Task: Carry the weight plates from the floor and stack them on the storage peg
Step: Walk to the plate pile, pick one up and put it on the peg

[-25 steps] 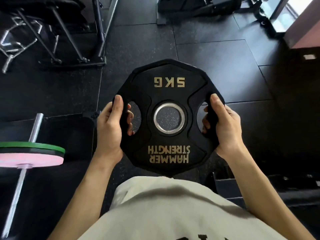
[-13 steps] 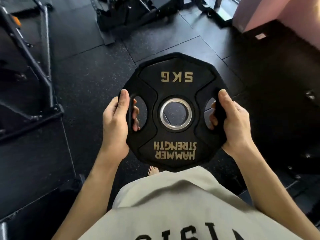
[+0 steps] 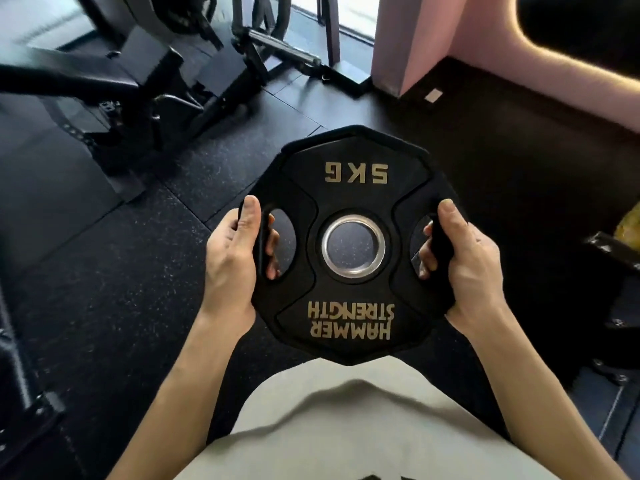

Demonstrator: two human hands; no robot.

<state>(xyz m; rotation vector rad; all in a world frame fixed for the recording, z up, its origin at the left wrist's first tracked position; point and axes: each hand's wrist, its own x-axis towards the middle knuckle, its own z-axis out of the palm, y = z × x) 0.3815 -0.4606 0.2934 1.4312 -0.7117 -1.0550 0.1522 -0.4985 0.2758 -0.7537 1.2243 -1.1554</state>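
A black 5 kg weight plate [image 3: 353,199] with gold lettering and a steel-ringed centre hole is held flat in front of my waist, above the floor. My left hand [image 3: 232,265] grips its left handle slot, thumb on top and fingers curled through the opening. My right hand [image 3: 464,261] grips the right handle slot the same way. No storage peg shows clearly in this view.
Black gym machines and a bench frame [image 3: 145,84] stand at the upper left. A pink wall column [image 3: 408,39] rises at the upper right, with dark equipment [image 3: 613,258] at the right edge. Black rubber floor tiles [image 3: 104,271] lie below.
The view has swung to the right with the plate held the same way: the barbell with green and pink plates has left the frame, and the pink wall and machines have come in.
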